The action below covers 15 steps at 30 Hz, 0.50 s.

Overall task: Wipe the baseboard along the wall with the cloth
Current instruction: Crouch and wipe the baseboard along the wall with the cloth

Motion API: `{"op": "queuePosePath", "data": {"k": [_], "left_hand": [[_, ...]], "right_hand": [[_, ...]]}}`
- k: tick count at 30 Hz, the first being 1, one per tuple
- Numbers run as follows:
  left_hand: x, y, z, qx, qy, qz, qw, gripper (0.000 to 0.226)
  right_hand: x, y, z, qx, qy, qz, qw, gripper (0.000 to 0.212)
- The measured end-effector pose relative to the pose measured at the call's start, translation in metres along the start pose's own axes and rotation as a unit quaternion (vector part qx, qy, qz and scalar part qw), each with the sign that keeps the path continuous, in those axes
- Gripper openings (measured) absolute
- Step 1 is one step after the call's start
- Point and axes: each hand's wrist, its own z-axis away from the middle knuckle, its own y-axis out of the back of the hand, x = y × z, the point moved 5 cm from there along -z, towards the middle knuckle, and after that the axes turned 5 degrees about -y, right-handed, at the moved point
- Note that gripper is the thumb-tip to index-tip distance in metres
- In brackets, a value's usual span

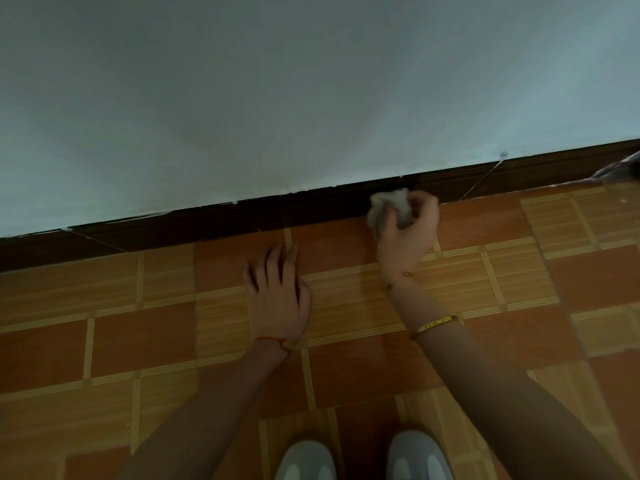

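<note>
Pale wall (pixel 277 81) filling upper part of frame, paint edge ragged where it meets dark brown baseboard (pixel 173 230). Baseboard running diagonally from lower left edge up to upper right edge, its foot meeting the tiled floor (pixel 104 341). Floor patterned in orange-brown and tan squares with pale striped bands.

Left of centre: left hand (pixel 277 292) laid palm-down on floor, grip spread, fingers straight and slightly fanned, pointing toward baseboard, tips just short of it. Holding nothing. Red cord bracelet (pixel 270 340) at left wrist.

Right of centre: white cloth (pixel 389 206) bunched into a wad, pressed against face of baseboard just above the floor line. Right hand (pixel 408 230) curled round cloth, fingers wrapped over its right side, thumb across the near side; grip pinching the wad. Yellow band (pixel 438 323) on right forearm, small beaded string nearer the wrist.

Thin pale line slanting across baseboard right of cloth; nature unclear. Blurred grey object (pixel 623 169) at far right edge, against baseboard, not identifiable.

Bottom centre: toes of two grey shoes (pixel 363 459) on floor between the forearms
</note>
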Motion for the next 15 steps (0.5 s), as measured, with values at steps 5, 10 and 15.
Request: {"op": "queuePosePath", "data": {"k": [5,10,15], "left_hand": [[0.0,-0.001,0.0,-0.005,0.004,-0.003,1.0,0.053],[0.001,0.0,0.0,0.005,-0.002,-0.002,1.0,0.052],[0.001,0.0,0.0,-0.001,0.002,0.005,1.0,0.053]], "right_hand": [[0.016,-0.006,0.0,-0.048,0.029,0.077,0.995,0.028],[0.014,-0.041,0.036,-0.169,0.085,0.148,0.971,0.03],[0.025,-0.022,0.016,-0.159,0.119,0.191,0.961,0.027]]}}
